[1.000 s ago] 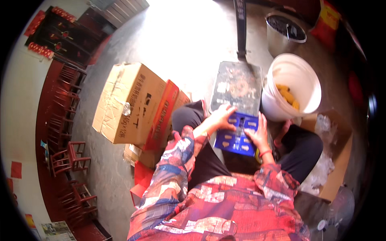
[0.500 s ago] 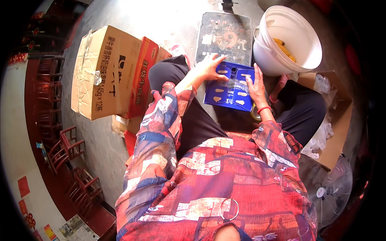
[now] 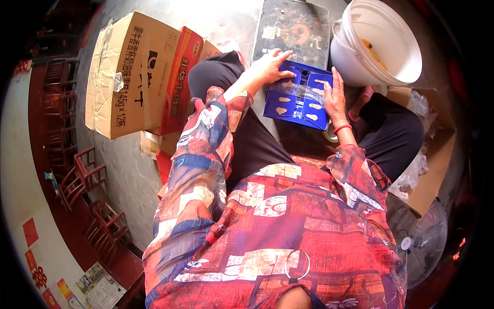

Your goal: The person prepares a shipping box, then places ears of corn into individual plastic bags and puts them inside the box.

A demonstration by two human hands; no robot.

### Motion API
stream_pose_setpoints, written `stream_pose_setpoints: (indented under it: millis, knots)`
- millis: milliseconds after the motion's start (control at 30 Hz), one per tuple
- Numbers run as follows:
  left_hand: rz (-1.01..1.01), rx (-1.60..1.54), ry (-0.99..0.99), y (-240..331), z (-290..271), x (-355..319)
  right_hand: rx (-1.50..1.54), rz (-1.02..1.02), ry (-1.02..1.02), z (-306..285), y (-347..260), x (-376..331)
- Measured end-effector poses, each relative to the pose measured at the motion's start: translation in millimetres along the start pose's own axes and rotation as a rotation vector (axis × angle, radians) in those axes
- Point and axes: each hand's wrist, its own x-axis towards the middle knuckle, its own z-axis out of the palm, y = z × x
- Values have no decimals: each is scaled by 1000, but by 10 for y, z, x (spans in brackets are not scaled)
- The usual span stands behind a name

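Blue plastic tray (image 3: 298, 98) was what both hands were on, sitting across the person's lap just in front of them. Left hand (image 3: 271, 66) lay flat over the tray's top left corner, fingers spread, pressing down rather than gripping. Right hand (image 3: 334, 95) rested along the right edge, fingers loose and open, steadying it. The tray had small pale pieces (image 3: 282, 110) lying in several of its pockets, so I'd guess this was the filling or arranging stage, maybe halfway. Next move probably called for settling each piece squarely in its pocket without tipping the tray. Just past the left hand sat a dark worn board (image 3: 290, 28). Beyond the right hand was a white bucket (image 3: 378, 44) with something yellow inside. Well off to the left stood a brown cardboard box (image 3: 131, 72) and a red carton (image 3: 177, 82).
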Motion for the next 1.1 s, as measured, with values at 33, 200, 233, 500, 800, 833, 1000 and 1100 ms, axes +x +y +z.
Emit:
stream_pose_setpoints:
  millis: [33, 200, 233, 500, 800, 833, 1000, 1100]
  knots:
    - [-53, 10, 16, 38, -33, -12, 6, 1, 1, -3, 8, -2]
    - [-64, -39, -42, 87, -98, 2, 7, 13, -8, -41, 13, 7]
    - [-56, -38, -40, 102, -102, 7, 1, 4, -3, -50, 21, 10]
    - [-395, -33, -127, 153, -230, -46, -1, -63, -25, 10, 49, 31]
    - [-528, -347, -454, 148, -459, -360, 101, -14, -77, 72, 102, 0]
    - [-484, -362, -384, 114, -358, -368, 92, 15, -70, 48, 116, -4]
    - [-440, -305, -273, 316, -217, -316, 648, 580, -187, -23, 200, 6]
    - [-588, -213, -404, 237, 50, -139, 778, 824, -378, -67, -50, -14]
